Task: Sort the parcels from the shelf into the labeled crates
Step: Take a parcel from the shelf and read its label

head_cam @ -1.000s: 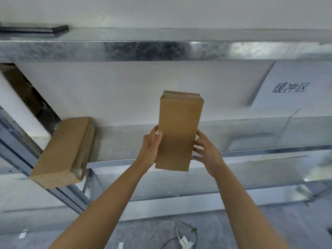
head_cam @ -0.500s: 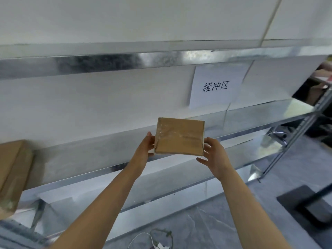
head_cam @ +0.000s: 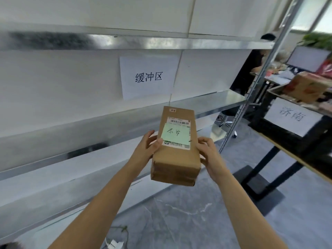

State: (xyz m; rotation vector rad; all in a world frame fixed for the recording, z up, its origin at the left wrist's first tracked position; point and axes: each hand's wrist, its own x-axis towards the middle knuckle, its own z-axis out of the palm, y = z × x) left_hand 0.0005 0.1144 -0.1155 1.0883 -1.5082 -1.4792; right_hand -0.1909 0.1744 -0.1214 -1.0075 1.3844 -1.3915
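A brown cardboard parcel point(head_cam: 177, 159) is held in front of me, its top face turned up. That face carries a white barcode label and a green handwritten note point(head_cam: 175, 133). My left hand point(head_cam: 146, 148) grips the parcel's left side, thumb on the label's corner. My right hand point(head_cam: 210, 155) grips its right side with curled fingers. The metal shelf point(head_cam: 89, 126) runs behind the parcel. A dark crate point(head_cam: 280, 106) with a white paper label point(head_cam: 292, 116) stands on the table at the right.
A paper sign point(head_cam: 149, 76) hangs on the wall above the shelf. A shelf upright point(head_cam: 251, 90) stands between the shelf and the black-legged table point(head_cam: 269, 168). A printed box point(head_cam: 305, 88) lies in the crate. A monitor point(head_cam: 308, 58) and a seated person point(head_cam: 251, 69) are behind. Cables point(head_cam: 116, 236) lie on the grey floor.
Both hands have turned the parcel over, so its labelled face now shows. My view has swung right: the second parcel at the left left the view, and the table with the labelled crate came in.
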